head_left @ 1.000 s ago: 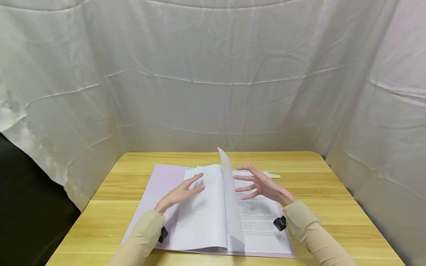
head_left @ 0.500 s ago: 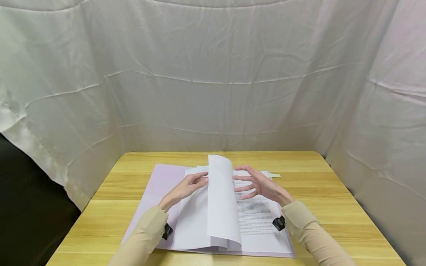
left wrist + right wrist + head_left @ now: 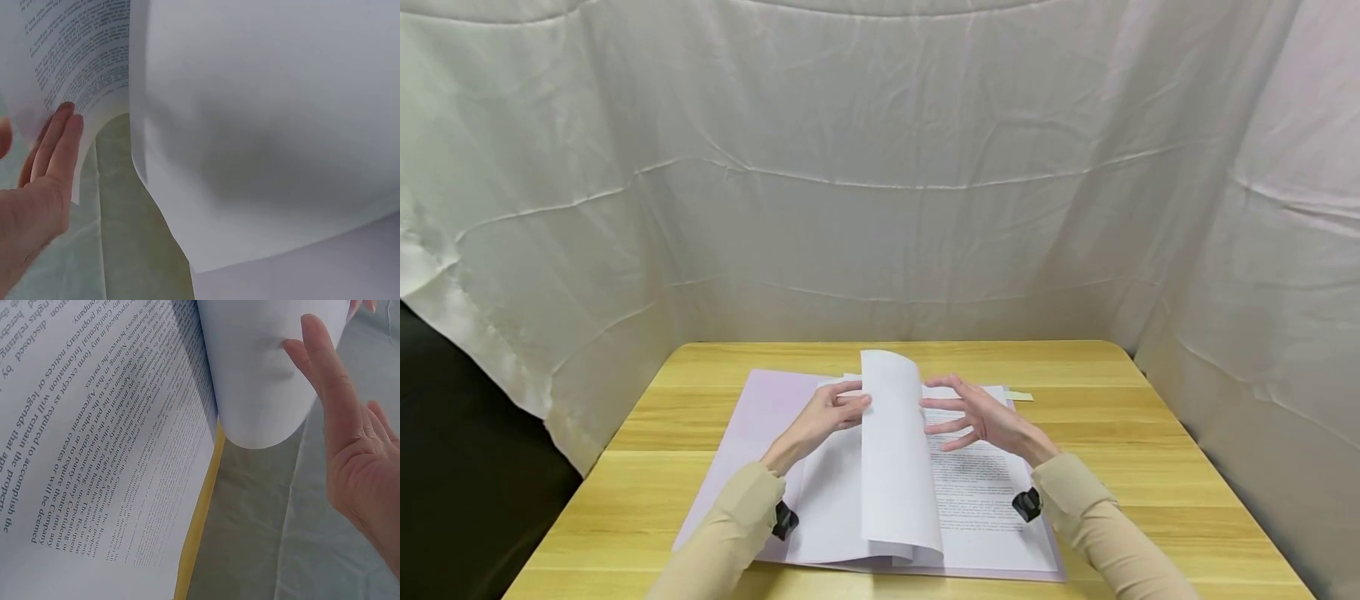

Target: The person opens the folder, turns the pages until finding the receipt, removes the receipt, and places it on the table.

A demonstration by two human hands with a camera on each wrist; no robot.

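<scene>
In the head view, a stack of printed paper lies spread on a pale lilac folder (image 3: 775, 408). A single sheet (image 3: 891, 458) stands up from the middle, curled over to the left. My left hand (image 3: 823, 417) holds its left edge, thumb on the near face and fingers behind; the left wrist view shows those fingers (image 3: 59, 147) straight against the printed side. On the other side, my right hand (image 3: 988, 421) is spread, fingertips right at the sheet's curve. Below it lies a page of dense text (image 3: 973, 487); the right wrist view shows this text (image 3: 112, 437) large.
The wooden table (image 3: 1150, 467) extends around the folder. A pale yellow tab (image 3: 1018, 397) sticks out at the stack's top right. Blank white pages (image 3: 823, 517) lie turned on the left. Grey-white cloth (image 3: 880, 233) hangs behind and at both sides.
The upright sheet has swung left and curled over. My left hand has moved in to its edge, thumb and fingers coming together on it. The right hand has shifted only slightly left.
</scene>
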